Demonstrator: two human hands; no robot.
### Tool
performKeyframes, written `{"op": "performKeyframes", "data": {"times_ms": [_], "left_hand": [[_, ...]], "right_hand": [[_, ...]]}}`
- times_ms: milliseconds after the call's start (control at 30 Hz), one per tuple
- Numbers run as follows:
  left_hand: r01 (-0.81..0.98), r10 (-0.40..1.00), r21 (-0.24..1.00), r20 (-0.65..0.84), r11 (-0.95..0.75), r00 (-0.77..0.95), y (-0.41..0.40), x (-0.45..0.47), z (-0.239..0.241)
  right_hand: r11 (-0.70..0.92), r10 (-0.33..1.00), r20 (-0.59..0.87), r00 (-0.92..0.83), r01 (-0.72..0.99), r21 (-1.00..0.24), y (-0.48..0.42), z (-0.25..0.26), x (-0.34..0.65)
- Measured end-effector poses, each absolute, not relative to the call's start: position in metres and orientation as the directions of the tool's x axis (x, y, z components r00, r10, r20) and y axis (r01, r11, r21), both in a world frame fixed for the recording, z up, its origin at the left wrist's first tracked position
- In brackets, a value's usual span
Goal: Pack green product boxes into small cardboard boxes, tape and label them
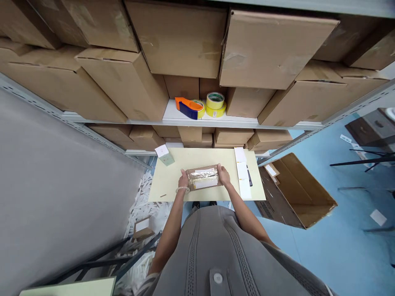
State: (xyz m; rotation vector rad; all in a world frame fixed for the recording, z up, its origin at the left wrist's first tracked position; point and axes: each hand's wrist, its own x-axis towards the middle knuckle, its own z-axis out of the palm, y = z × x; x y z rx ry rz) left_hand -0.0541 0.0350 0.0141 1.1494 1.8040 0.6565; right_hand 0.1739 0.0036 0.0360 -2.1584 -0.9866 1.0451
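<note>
A small cardboard parcel [204, 177] with shiny clear tape and a white label across its top is held between both hands over the pale yellow table [173, 191]. My left hand [183, 179], with a light bracelet at the wrist, grips the parcel's left end. On its right end, my right hand [223, 175] is closed with the thumb along the top edge. To the right of the parcel lies a strip of white labels [242, 172], partly over a dark flat object [249, 176]. A small white and pale green box [164, 154] stands at the table's back left.
An orange and blue tape dispenser [189, 107] and yellow tape rolls [215, 104] sit on the shelf [182, 122] among cardboard boxes. A large open carton [296, 193] stands right of the table. Paper scraps [142, 197] cover the floor at left, beside the wall.
</note>
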Motion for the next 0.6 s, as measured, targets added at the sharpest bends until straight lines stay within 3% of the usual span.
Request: {"op": "performKeyframes", "data": {"times_ms": [133, 267, 367, 600], "left_hand": [[-0.002, 0.882, 0.895, -0.439, 0.445, -0.172, 0.039, -0.054, 0.028], [-0.207, 0.887, 0.908, -0.406, 0.364, -0.222, 0.05, -0.051, 0.041], [-0.228, 0.901, 0.912, -0.387, 0.342, -0.197, 0.054, -0.051, 0.045], [-0.06, 0.889, 0.904, -0.428, 0.424, -0.161, 0.037, -0.047, 0.033]], "right_hand": [[-0.401, 0.828, -0.286, 0.482, 0.154, -0.903, -0.006, 0.052, 0.19], [-0.217, 0.831, -0.2, 0.52, -0.029, -0.976, -0.002, 0.063, 0.196], [-0.159, 0.834, -0.214, 0.509, -0.148, -0.976, 0.0, 0.063, 0.195], [-0.281, 0.883, -0.354, 0.308, -0.259, -0.924, -0.016, 0.037, 0.187]]}}
